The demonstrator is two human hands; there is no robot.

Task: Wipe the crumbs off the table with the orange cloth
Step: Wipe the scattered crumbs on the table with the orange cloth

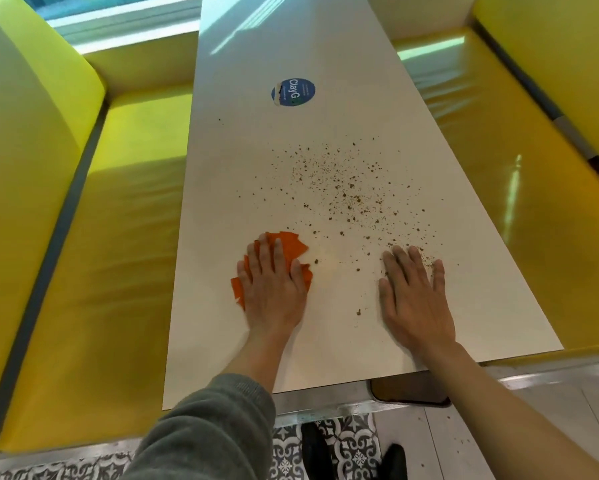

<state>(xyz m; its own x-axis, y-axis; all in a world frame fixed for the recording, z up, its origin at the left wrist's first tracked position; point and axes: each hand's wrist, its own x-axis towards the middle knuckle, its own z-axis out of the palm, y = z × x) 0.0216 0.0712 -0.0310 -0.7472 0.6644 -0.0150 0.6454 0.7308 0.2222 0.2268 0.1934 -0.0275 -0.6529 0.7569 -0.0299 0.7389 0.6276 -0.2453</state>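
An orange cloth (pixel 292 244) lies crumpled on the white table (pixel 221 358), near its left edge. My left hand (pixel 273 282) presses flat on the cloth, fingers spread, covering most of it. Brown crumbs (pixel 346 188) are scattered over the middle and right of the table, thickest beyond my hands. My right hand (pixel 414 299) rests flat on the bare tabletop to the right, fingers apart, holding nothing, with a few crumbs around its fingertips.
A round blue sticker (pixel 293 92) is stuck on the table farther away. Yellow padded benches (pixel 118 237) flank the table on the left and on the right (pixel 519 202). Patterned floor tiles (pixel 356 455) and dark shoes show below the table's near edge.
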